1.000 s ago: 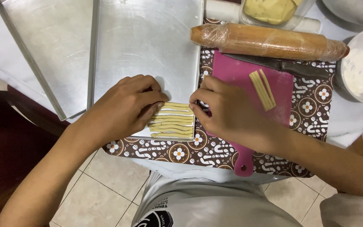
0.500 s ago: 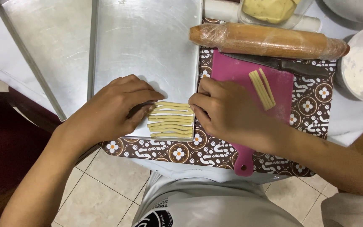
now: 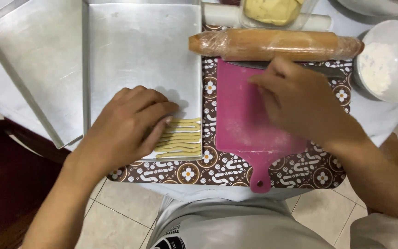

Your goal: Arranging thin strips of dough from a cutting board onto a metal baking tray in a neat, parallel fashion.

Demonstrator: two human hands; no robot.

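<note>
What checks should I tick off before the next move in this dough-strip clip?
1. Left hand resting on the strips: ok.
2. Strips lying side by side in the tray corner: ok.
3. Right hand over the pink board: ok.
4. Strip in the right grip: cannot tell, the fingers hide it.
5. Rolling pin off the board's cutting area: ok.
6. Flour bowl upright beside the board: ok.

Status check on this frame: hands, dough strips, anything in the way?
Left hand flat on dough strips in tray. Right hand open over pink cutting board, blurred. Nothing between them.
</note>
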